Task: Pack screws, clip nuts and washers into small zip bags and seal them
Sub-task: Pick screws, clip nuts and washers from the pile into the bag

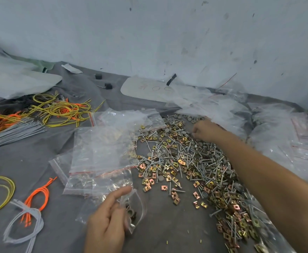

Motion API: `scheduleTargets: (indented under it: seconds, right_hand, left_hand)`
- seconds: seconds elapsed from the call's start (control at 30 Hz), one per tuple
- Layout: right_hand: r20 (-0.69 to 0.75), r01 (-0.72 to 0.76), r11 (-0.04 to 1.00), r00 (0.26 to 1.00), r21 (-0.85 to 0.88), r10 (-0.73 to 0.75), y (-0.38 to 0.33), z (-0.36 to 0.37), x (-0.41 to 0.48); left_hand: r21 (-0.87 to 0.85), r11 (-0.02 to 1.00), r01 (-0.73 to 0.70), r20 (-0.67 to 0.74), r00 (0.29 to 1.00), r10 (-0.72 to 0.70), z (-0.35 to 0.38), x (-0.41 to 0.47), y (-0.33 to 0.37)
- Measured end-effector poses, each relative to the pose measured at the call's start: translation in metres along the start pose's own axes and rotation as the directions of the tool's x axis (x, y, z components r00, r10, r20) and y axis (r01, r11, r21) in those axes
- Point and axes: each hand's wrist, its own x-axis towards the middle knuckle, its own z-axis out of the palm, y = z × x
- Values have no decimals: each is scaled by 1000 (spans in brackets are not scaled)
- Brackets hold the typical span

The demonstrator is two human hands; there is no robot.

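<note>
1. Small clear plastic zip bag (137, 209): lies near the front edge of the grey cloth table cover (167, 230), just left of the hardware heap. Its mouth appears to gape rightward, toward the heap, with the mouth edge running near-to-far. A grey ring-shaped piece and some dark parts show inside.
2. Left hand (106, 223): grips the bag's left edge. The forefinger is stretched out along the plastic and the other fingers are curled on it.
3. Loose heap of silver screws, brass-coloured square clip nuts and grey round washers (184, 161): a long spread running from far centre to near right.
4. Right hand (204, 131): at the heap's far end, fingers curled down onto the pieces. Whether they pinch anything cannot be told.
5. Stack of empty clear zip bags with red seal lines (102, 152): left of the heap, overlapping.
6. Yellow-green wire loops (63, 110): far left.
</note>
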Motion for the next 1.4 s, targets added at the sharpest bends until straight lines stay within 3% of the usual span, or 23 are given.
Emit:
scheduleTargets:
  seconds: [0.2,0.37,0.57,0.73,0.97,1.1,1.23,1.33,1.4]
  right_hand:
    - [-94,-92,994,991,52,97,7,3,-13]
    - [-204,-107,975,968,195,147,8,2,-29]
    - [-161,-129,979,975,155,154,2,-4,-34]
    - [-53,-166,984,985,-60,163,-16,-2,-23]
    - [-134,-231,962,968,-149,211,-9,-2,-30]
    - [-198,-241,970,950,23,241,-11,-11,-43]
    - [-252,-63,899,949,434,188,-50,-32,-93]
    - [-149,173,781,983,601,-103,-107,-25,-166]
    - [-94,284,719,952,634,-293,-146,-12,-206]
  left_hand:
    - [-54,999,-2,-24,1000,1,2,1,7]
    - [-28,1000,-4,-14,1000,4,1,1,8]
    - [-15,1000,-13,-14,1000,12,1,-3,10]
    - [-2,1000,14,-30,999,-14,1,1,6]
    - [-14,999,39,-25,999,-40,2,2,2]
    - [-27,999,38,-15,999,-38,1,1,2]
    - [-17,1000,13,-15,1000,-13,0,2,3]
    - [-8,1000,8,-9,1000,-8,1,3,2]
    - [-32,999,9,0,1000,-9,2,4,0]
